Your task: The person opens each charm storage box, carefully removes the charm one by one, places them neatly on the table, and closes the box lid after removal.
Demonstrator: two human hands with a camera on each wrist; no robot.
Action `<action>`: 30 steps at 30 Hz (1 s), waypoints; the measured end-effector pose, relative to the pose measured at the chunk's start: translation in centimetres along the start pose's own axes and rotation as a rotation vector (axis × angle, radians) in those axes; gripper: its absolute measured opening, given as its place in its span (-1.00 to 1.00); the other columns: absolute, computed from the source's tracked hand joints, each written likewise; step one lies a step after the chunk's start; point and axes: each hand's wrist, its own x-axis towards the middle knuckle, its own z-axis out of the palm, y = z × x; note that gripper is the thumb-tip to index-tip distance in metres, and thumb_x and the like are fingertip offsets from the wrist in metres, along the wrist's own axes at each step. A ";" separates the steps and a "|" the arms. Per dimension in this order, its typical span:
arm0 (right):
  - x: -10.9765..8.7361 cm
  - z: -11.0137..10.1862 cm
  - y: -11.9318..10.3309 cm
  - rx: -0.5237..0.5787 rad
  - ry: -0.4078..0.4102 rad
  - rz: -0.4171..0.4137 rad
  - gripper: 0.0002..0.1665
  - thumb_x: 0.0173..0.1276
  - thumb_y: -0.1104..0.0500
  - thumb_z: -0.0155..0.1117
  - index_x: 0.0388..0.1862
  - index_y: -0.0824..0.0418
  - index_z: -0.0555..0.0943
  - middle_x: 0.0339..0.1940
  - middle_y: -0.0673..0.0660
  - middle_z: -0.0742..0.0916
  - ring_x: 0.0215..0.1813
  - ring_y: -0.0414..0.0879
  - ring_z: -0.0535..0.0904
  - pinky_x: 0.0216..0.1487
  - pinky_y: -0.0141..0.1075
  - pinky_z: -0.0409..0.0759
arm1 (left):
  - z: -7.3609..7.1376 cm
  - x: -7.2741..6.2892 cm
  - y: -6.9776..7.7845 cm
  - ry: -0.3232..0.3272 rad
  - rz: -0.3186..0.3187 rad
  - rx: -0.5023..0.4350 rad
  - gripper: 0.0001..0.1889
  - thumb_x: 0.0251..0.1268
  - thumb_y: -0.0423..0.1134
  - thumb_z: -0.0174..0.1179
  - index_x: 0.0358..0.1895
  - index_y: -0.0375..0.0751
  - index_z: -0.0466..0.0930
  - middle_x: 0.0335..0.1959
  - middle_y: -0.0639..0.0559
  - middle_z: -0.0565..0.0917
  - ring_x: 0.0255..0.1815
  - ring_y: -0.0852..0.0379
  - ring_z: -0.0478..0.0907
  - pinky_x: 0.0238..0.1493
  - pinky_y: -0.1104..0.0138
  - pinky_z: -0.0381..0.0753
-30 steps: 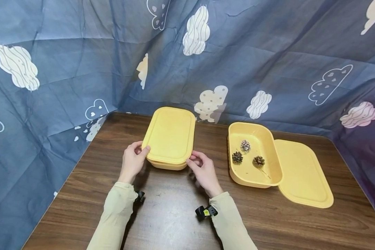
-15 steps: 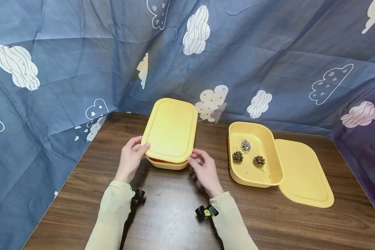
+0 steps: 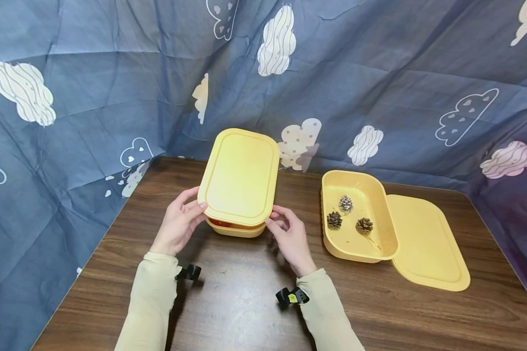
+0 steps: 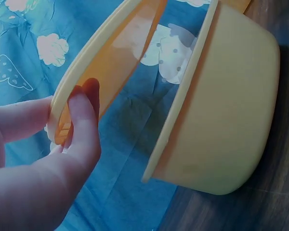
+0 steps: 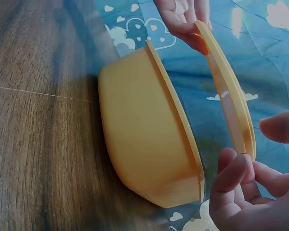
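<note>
A yellow rectangular lid [image 3: 240, 175] is raised off its yellow box [image 3: 236, 231], left of the table's middle. Its near left corner is pinched by my left hand [image 3: 175, 222], thumb on top and fingers beneath. At the near right corner, my right hand [image 3: 293, 241] holds the edge with curled fingers under it. Both wrist views show a wide gap between the lid [image 4: 82, 62] and the box rim [image 5: 176, 108]. Something red shows inside the box at its near end, mostly hidden by the lid.
To the right stands an uncovered yellow box [image 3: 360, 253] holding a silvery pine cone [image 3: 346, 203] and two brown pine cones [image 3: 364, 225]. A second yellow lid [image 3: 430, 243] lies beside it on the wooden table [image 3: 228, 302]. A blue cloud-print cloth [image 3: 355, 73] hangs behind.
The lid has risen from the box, its far end moving upward, and the gap at the near end has widened. My left hand has moved slightly up and left; the right hand shifted little.
</note>
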 end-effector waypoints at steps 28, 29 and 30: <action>0.3 0.2 0.7 0.029 -0.047 -0.099 -0.60 0.28 0.40 0.23 0.11 0.29 0.60 -0.10 0.31 0.64 -0.22 -0.11 0.59 -0.21 -0.48 0.53 | -1.6 -0.2 1.0 0.064 -0.009 -0.060 -0.49 0.35 -0.56 0.02 0.33 -0.30 0.19 -0.22 0.06 0.75 -0.17 0.23 0.68 -0.09 0.39 0.66; 0.4 0.2 0.8 0.027 -0.044 -0.095 -0.61 0.27 0.41 0.23 0.09 0.32 0.60 -0.10 0.33 0.64 -0.24 -0.16 0.58 -0.23 -0.49 0.53 | -1.8 -0.2 1.1 0.069 -0.013 -0.062 -0.48 0.35 -0.55 0.02 0.34 -0.31 0.18 -0.22 0.06 0.75 -0.16 0.23 0.68 -0.09 0.39 0.66; 0.4 0.2 1.0 0.024 -0.041 -0.091 -0.63 0.27 0.41 0.23 0.08 0.34 0.60 -0.12 0.34 0.64 -0.27 -0.21 0.58 -0.26 -0.50 0.53 | -1.9 -0.2 1.1 0.074 -0.016 -0.064 -0.47 0.35 -0.55 0.02 0.36 -0.32 0.16 -0.22 0.06 0.75 -0.16 0.23 0.68 -0.09 0.39 0.66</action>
